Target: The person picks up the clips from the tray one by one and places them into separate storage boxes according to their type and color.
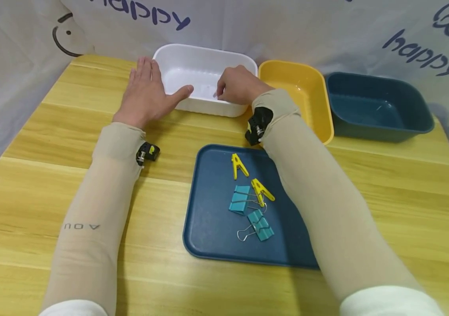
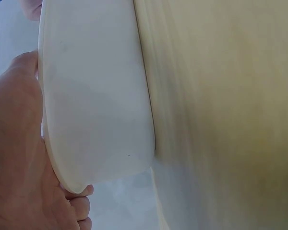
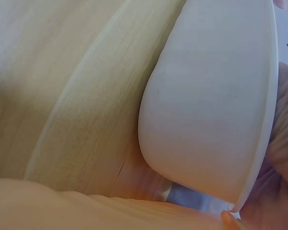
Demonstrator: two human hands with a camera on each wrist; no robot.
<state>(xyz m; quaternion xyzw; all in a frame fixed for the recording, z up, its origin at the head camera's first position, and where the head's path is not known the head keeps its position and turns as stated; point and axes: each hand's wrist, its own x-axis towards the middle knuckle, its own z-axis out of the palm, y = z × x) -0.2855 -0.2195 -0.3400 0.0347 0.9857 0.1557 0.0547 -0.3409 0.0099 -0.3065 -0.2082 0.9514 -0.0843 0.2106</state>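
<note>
My left hand (image 1: 145, 94) lies on the left end of a white plastic bin (image 1: 208, 107), fingers straight and thumb stretched over the near rim. In the left wrist view, that hand (image 2: 19, 143) is against the bin's rim. My right hand (image 1: 240, 85) reaches over the bin's near right side with its fingers curled down inside. A small pale, see-through thing (image 1: 215, 94) shows at its fingertips; its kind is too small to tell. From the right wrist camera, the bin's outer wall (image 3: 206, 96) hides the fingertips.
A yellow bin (image 1: 321, 101) and a dark blue bin (image 1: 386, 127) stand right of the white one. Nearer, a dark blue tray (image 1: 212, 232) bears two yellow clothespins (image 1: 238, 166) (image 1: 262, 191) and two teal binder clips (image 1: 239, 199) (image 1: 261, 226). My right forearm covers the tray's right part.
</note>
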